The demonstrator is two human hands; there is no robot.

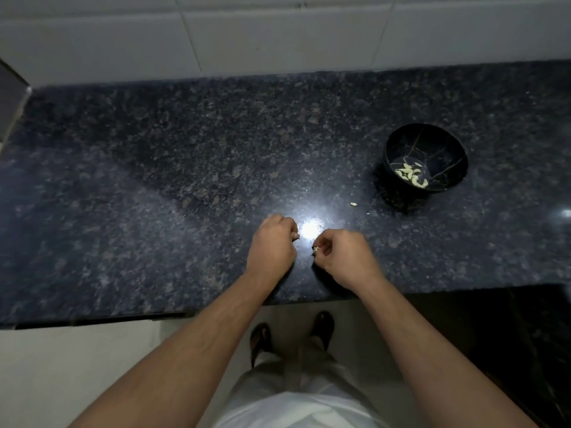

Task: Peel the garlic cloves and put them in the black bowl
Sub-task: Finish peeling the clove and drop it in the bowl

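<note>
Pinched in the right hand (343,257) grip is a small pale garlic clove (315,250), held at the fingertips just above the speckled dark granite worktop (154,180); left hand (272,242) is curled w/ fingers tucked, can't tell if it holds anything. Round black bowl (398,146) w/ thin pale crack-like lines sits well apart to the right, w/ pale curved peeled cloves (412,175) heaped inside. One small pale bit (353,204) lies on the worktop near the bowl.
</note>
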